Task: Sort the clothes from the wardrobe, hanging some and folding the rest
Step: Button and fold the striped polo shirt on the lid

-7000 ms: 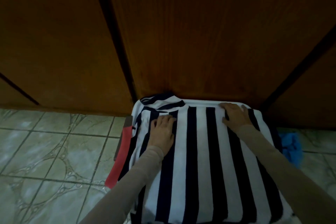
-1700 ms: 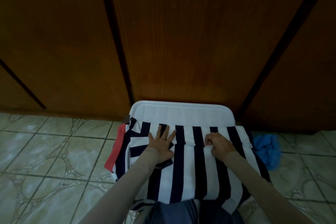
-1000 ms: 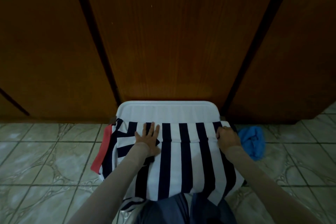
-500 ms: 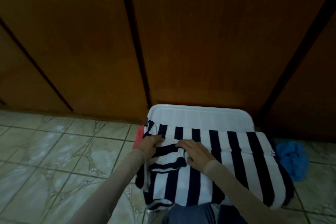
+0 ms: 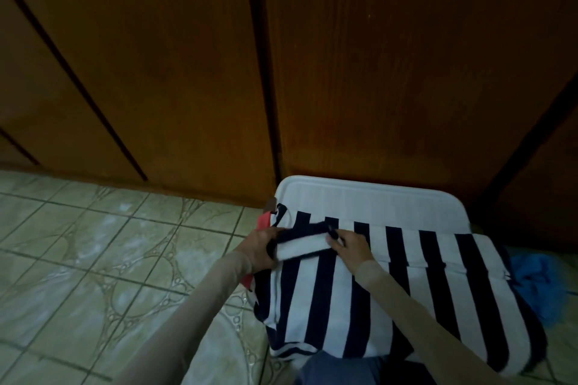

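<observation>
Nearest to the camera, a piece of blue-grey cloth [image 5: 341, 369] showed at the bottom edge. Just beyond it, the striped shirt [image 5: 391, 284], navy and white, lay folded on the white plastic lid [image 5: 369, 200] of a box on the tiled floor [image 5: 93, 259]. The left hand [image 5: 259, 248] gripped the left edge of the shirt, its fingers curled around a folded sleeve. The right hand [image 5: 352, 245] rested on the same sleeve with fingers nearly straight, pressing it flat and holding nothing. A red cloth [image 5: 264, 220] showed under the shirt on the left. A blue cloth [image 5: 538, 284] lay on the floor at the right. Behind everything stood the brown wardrobe doors [image 5: 375, 72], closed.
</observation>
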